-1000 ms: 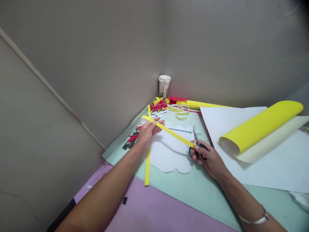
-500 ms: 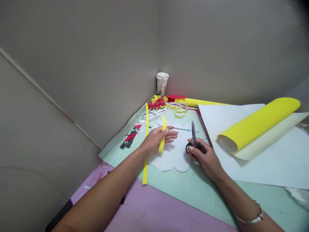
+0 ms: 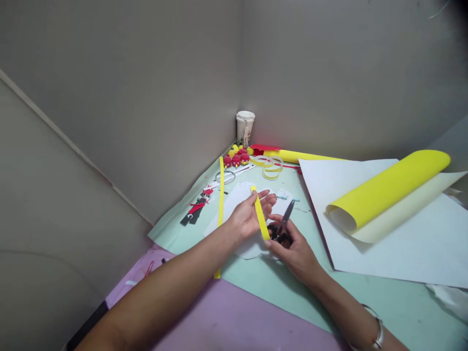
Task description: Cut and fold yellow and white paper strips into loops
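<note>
My left hand (image 3: 250,214) is closed on the upper end of a short strip of yellow corrugated paper (image 3: 261,217), thumb on top and fingers half curled behind. The strip's lower end meets the thumb of my right hand (image 3: 292,248). Black-handled scissors (image 3: 286,217) sit in that same right hand, their blades pointing up and away. Under both hands lies a white sheet with a wavy edge (image 3: 250,251), partly hidden. A longer yellow strip (image 3: 221,195) lies left of my left hand, its middle covered by my forearm.
Small red and yellow rolled-paper pieces (image 3: 236,158) cluster before a white cup (image 3: 244,127) in the corner. Yellow paper coils (image 3: 272,168) lie nearby. Black and red scraps (image 3: 195,212) are at left. At right, a large yellow roll (image 3: 387,190) rests on white sheets (image 3: 387,263).
My right hand has come left with the scissors and now touches the strip's lower end. The strip, curved before, is now straight and slanted between my hands.
</note>
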Demonstrator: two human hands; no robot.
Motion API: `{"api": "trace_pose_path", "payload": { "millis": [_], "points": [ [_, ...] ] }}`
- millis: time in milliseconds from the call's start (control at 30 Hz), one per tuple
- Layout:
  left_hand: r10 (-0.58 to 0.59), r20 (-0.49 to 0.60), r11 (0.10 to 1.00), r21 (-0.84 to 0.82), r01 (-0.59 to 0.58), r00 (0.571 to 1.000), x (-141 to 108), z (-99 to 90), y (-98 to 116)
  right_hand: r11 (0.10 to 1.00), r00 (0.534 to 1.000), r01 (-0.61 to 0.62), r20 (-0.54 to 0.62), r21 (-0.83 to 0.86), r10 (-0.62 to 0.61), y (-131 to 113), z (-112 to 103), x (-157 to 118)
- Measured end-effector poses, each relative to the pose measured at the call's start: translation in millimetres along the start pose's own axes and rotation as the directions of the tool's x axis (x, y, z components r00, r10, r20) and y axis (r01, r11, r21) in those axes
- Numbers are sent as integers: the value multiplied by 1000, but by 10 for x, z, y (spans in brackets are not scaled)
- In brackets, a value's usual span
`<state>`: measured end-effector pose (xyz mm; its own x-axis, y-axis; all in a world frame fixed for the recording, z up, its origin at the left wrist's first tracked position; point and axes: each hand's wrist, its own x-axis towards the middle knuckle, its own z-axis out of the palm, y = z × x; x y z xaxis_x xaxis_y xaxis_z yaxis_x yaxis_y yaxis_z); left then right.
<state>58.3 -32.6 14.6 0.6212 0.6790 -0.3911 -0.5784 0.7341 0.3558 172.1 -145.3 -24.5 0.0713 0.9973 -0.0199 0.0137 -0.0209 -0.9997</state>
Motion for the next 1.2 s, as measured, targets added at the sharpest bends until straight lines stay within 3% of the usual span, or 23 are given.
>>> {"api": "trace_pose_path", "payload": {
  "millis": [167, 367, 567, 700, 833, 1033, 1200],
  "points": [
    [59, 0, 998, -39, -59, 998, 76, -23, 43, 996, 996, -88, -29, -33, 87, -76, -16, 31],
    [190, 7, 967, 169, -189, 982, 160, -240, 182, 982, 985, -173, 11, -72, 174, -88, -20, 42],
    [272, 14, 925, 272, -266, 962, 201, -304, 259, 973, 972, -224, 60, -44, 227, -46, -32, 58],
    [237, 44, 903, 359, -237, 971, 184, -298, 241, 974, 975, -222, 10, -51, 222, -39, -34, 61],
    [100, 101, 867, 480, -137, 990, 92, -270, 193, 976, 975, -210, -89, -55, 205, -24, -57, 81],
    [-12, 211, 729, 671, -136, 977, -42, -315, 86, 978, 974, -191, -142, -89, 177, -34, -83, 100],
    [37, 130, 610, 782, -126, 991, -35, -378, 50, 976, 970, -197, -163, -90, 181, -78, -82, 98]
  ]
}}
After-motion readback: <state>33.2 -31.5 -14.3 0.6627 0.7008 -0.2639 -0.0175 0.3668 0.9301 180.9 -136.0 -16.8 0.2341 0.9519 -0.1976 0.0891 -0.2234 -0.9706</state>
